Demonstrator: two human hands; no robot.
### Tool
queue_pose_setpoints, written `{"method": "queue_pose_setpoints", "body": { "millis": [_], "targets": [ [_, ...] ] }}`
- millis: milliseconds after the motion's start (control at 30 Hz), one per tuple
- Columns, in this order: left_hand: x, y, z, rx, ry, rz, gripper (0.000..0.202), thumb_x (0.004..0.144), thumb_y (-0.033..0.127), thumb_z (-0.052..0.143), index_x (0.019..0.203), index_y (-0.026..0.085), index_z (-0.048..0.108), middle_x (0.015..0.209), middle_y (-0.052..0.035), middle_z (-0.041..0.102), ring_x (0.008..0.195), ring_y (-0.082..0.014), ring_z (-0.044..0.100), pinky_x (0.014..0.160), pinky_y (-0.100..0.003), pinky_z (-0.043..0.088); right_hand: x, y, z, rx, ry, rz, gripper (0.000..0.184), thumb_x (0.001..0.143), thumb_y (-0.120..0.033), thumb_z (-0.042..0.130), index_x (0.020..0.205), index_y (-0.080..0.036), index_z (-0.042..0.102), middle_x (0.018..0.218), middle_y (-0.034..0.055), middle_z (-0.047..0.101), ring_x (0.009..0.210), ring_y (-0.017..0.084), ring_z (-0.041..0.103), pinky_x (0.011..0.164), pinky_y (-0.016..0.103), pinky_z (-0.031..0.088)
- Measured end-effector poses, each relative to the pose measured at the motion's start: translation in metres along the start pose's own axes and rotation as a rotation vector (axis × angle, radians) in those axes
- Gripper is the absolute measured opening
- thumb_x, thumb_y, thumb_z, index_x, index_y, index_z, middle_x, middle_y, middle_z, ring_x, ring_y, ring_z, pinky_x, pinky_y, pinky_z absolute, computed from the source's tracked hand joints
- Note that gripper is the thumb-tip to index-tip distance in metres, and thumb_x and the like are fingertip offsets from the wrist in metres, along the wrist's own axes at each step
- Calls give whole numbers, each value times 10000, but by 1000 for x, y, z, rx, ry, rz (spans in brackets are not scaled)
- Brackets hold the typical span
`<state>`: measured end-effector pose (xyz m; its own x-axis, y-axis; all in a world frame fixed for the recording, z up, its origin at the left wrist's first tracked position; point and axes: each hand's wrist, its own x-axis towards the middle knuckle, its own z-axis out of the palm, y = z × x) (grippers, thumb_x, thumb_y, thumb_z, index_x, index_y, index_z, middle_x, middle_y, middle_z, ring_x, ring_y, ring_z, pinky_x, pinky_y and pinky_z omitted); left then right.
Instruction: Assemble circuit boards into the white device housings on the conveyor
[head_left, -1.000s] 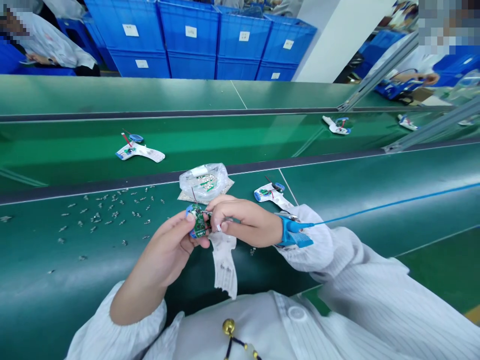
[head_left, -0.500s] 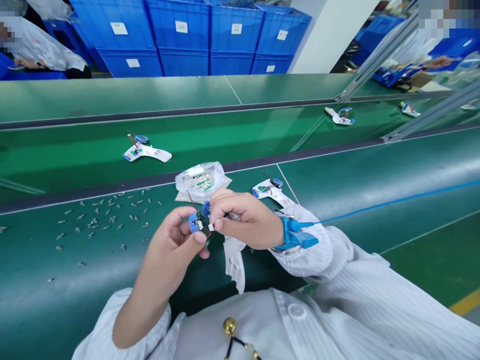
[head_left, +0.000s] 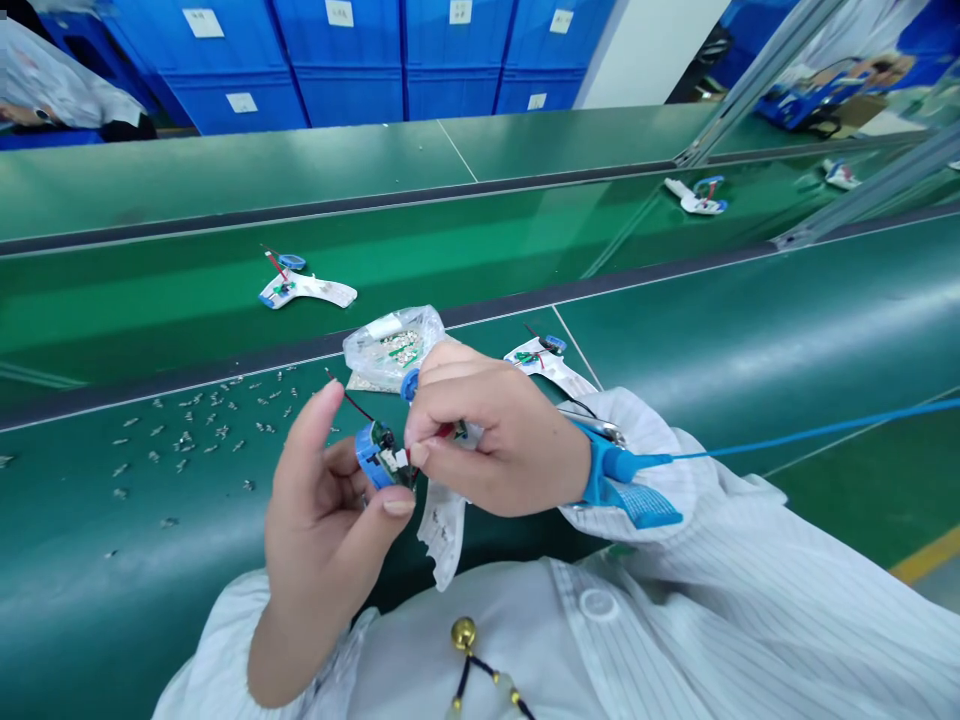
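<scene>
My left hand grips a small circuit board with a blue rim between thumb and lower fingers, its index finger raised beside a thin dark red wire. My right hand is closed, thumb and index finger pinching a red-wired lead with a white plug against the board's white socket. Whether the plug is seated, I cannot tell. A blue round part shows by the right knuckles. Below the right hand hangs a white housing half, its upper end hidden by the hand.
Behind my hands lies a clear plastic bag of small metal parts. Several loose metal parts are scattered at left. White pistol-shaped housings sit on the bench and green belt. A blue cord runs right from my wrist strap.
The right hand has moved the white plug left to the board's socket. My left index finger has lifted off, and the board has shifted slightly left. The view has tilted down a little.
</scene>
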<state>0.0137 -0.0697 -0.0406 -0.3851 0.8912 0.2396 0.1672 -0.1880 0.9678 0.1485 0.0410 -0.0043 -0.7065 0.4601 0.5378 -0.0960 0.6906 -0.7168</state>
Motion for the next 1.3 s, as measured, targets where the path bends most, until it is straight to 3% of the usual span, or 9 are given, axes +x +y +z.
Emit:
{"method": "queue_pose_setpoints", "body": {
  "millis": [100,200,400,600,767,933,1133,1300],
  "targets": [
    [0,-2,-2,84,-29,70,493,786,385,697,1259,399,563,851,31,620,508,-55,487,400,-140,436,1,0,-1,-30,-5,-6,204,759,-64,469,586,-161,515,538,-37,508,560,84,419,717,265,389],
    [1,-1,-5,173,-87,98,429,838,426,621,1260,379,569,883,19,639,583,-83,532,464,-159,449,3,-1,-2,-51,-36,-2,215,772,-87,452,578,-174,490,527,-42,489,551,86,411,712,268,389],
    [1,6,-10,128,-212,-97,386,887,462,519,1270,411,523,1082,5,630,709,-139,573,628,-238,471,6,-6,-5,-125,-141,27,233,783,-110,418,567,-197,417,538,-37,482,564,98,411,728,286,394],
    [1,4,-12,166,-236,-107,424,883,476,511,1283,334,514,1200,-44,591,893,-218,584,739,-293,467,7,-11,-7,-314,-203,46,226,772,-126,448,560,-206,442,551,-13,484,594,132,372,705,332,384],
    [1,5,-11,370,-316,41,429,946,363,417,1371,324,366,1110,-51,606,756,-165,603,668,-260,466,9,-14,-6,-408,-273,90,229,747,-114,465,539,-203,429,549,4,482,602,146,366,709,361,376],
    [-5,12,-11,556,-404,-26,492,916,353,466,1349,263,251,808,-19,628,515,-158,587,480,-244,401,6,-15,-2,-361,-263,109,266,729,-94,466,493,-185,384,488,4,434,569,136,310,671,350,355],
    [-1,22,2,773,-296,9,390,831,372,479,1160,214,341,731,-51,615,484,-230,589,444,-265,348,-4,-17,4,-248,-137,146,230,725,-74,407,522,-181,400,516,0,423,588,133,313,618,308,323],
    [0,23,9,845,-246,16,363,785,344,477,1104,226,350,585,12,534,379,-213,510,423,-247,258,-8,-15,7,-209,-116,181,218,717,-67,398,534,-185,390,523,-1,435,590,133,332,622,297,332]
  ]
}}
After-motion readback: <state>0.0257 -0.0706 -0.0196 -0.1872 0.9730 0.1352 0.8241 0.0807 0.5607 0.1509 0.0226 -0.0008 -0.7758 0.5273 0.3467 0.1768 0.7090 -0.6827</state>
